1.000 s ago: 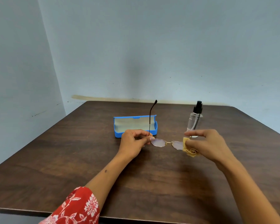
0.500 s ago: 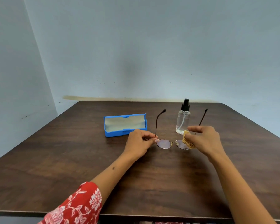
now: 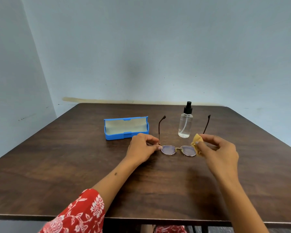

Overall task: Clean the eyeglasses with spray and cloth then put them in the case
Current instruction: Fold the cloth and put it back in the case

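Note:
Thin gold-rimmed eyeglasses (image 3: 178, 150) are held just above the dark wooden table (image 3: 74, 165), lenses toward me, both arms pointing away and up. My left hand (image 3: 142, 147) pinches the frame at its left hinge. My right hand (image 3: 217, 152) pinches a small yellow cloth (image 3: 196, 143) against the outer edge of the right lens. An open blue case (image 3: 124, 127) with a pale lining lies behind my left hand. A clear spray bottle (image 3: 185, 123) with a black nozzle stands upright between the two arms of the glasses.
The table stands in a corner of pale blue walls, with its near edge at the bottom of the view. A red floral sleeve (image 3: 77, 214) covers my left upper arm.
The glasses have turned flatter, so both arms now show. My right hand has slid the cloth from the middle of the right lens to its outer edge. The view has shifted.

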Motion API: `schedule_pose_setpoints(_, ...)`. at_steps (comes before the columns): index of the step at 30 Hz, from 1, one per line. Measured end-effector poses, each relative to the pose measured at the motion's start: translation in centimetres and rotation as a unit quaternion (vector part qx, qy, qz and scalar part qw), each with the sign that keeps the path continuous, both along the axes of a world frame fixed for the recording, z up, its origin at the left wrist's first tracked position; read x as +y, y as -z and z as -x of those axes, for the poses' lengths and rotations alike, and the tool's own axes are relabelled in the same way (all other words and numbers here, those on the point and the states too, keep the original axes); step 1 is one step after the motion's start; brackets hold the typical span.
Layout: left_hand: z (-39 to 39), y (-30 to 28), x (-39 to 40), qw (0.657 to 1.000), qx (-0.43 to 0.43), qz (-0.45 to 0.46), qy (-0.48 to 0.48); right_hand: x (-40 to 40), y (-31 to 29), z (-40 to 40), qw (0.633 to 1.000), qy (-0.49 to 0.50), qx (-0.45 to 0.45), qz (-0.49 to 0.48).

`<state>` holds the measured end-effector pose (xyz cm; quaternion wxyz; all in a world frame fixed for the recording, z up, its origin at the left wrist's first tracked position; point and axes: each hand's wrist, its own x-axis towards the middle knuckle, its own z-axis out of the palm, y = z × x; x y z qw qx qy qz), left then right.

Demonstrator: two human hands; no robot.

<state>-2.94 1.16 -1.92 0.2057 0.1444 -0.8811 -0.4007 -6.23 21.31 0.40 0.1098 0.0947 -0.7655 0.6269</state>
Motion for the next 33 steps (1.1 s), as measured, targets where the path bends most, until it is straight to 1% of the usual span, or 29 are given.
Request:
schedule_pose_setpoints(1, -0.4, -0.2, 0.1, 1.000, 0.003, -0.006, -0.007, -0.1, 0.0, -0.4, 0.997, -0.041, -0.030, 0.056)
schedule_pose_setpoints(2, -0.9, -0.4, 0.2, 1.000, 0.011, -0.009, -0.019, -0.3, 0.0, -0.7, 0.987, -0.092, -0.066, 0.116)
schedule_pose_setpoints(3, -1.7, -0.7, 0.4, 0.999, 0.025, -0.014, -0.033, -0.6, -0.1, -1.1, 0.969, -0.145, -0.103, 0.171)
schedule_pose_setpoints(5, -3.6, -1.3, 1.4, 0.996, 0.061, -0.052, -0.046, -1.2, -0.2, -2.0, 0.930, -0.230, -0.154, 0.244)
schedule_pose_setpoints(6, -4.8, -1.5, 2.0, 0.992, 0.075, -0.095, -0.039, -1.7, -0.3, -2.4, 0.914, -0.260, -0.171, 0.261)
schedule_pose_setpoints(8, -6.9, -2.1, 3.4, 0.971, 0.089, -0.223, -0.009, -2.6, -0.2, -3.1, 0.893, -0.309, -0.193, 0.265)
schedule_pose_setpoints(10, -8.5, -2.5, 4.3, 0.932, 0.095, -0.350, 0.021, -3.5, 0.0, -3.9, 0.883, -0.340, -0.201, 0.253)
schedule_pose_setpoints(11, -9.2, -2.5, 4.4, 0.914, 0.101, -0.392, 0.030, -4.0, 0.0, -4.3, 0.883, -0.347, -0.201, 0.243)
schedule_pose_setpoints(13, -10.1, -2.4, 4.1, 0.897, 0.109, -0.426, 0.036, -4.8, 0.2, -4.8, 0.884, -0.357, -0.199, 0.229)
schedule_pose_setpoints(16, -11.0, -2.1, 3.2, 0.895, 0.116, -0.431, 0.021, -5.6, 0.1, -5.3, 0.874, -0.374, -0.214, 0.225)
schedule_pose_setpoints(19, -11.5, -2.2, 2.3, 0.882, 0.125, -0.454, 0.019, -6.2, -0.3, -5.3, 0.858, -0.391, -0.245, 0.224)
schedule_pose_setpoints(20, -11.5, -2.2, 2.2, 0.881, 0.136, -0.453, 0.014, -6.3, -0.4, -5.2, 0.856, -0.394, -0.250, 0.221)
schedule_pose_setpoints(21, -11.6, -2.2, 2.1, 0.889, 0.153, -0.432, -0.003, -6.5, -0.4, -5.3, 0.857, -0.395, -0.252, 0.216)
schedule_pose_setpoints(22, -11.6, -2.0, 2.1, 0.908, 0.173, -0.381, -0.035, -6.7, -0.4, -5.3, 0.859, -0.394, -0.251, 0.212)
schedule_pose_setpoints(24, -11.8, -1.7, 2.0, 0.945, 0.214, -0.227, -0.093, -7.2, -0.3, -5.4, 0.864, -0.390, -0.243, 0.206)
schedule_pose_setpoints(25, -11.9, -1.6, 2.1, 0.954, 0.230, -0.163, -0.101, -7.4, -0.2, -5.5, 0.867, -0.389, -0.237, 0.202)
schedule_pose_setpoints(26, -12.0, -1.7, 2.0, 0.959, 0.238, -0.118, -0.100, -7.6, -0.2, -5.6, 0.870, -0.390, -0.230, 0.194)
schedule_pose_setpoints(28, -12.1, -1.7, 1.7, 0.966, 0.232, -0.063, -0.092, -7.8, -0.2, -5.8, 0.873, -0.394, -0.220, 0.183)
schedule_pose_setpoints(30, -12.0, -1.7, 1.2, 0.974, 0.209, -0.027, -0.087, -7.9, -0.1, -5.9, 0.872, -0.401, -0.215, 0.179)
schedule_pose_setpoints(33, -12.0, -1.9, 0.1, 0.979, 0.194, -0.002, -0.063, -7.8, -0.1, -6.0, 0.876, -0.408, -0.202, 0.159)
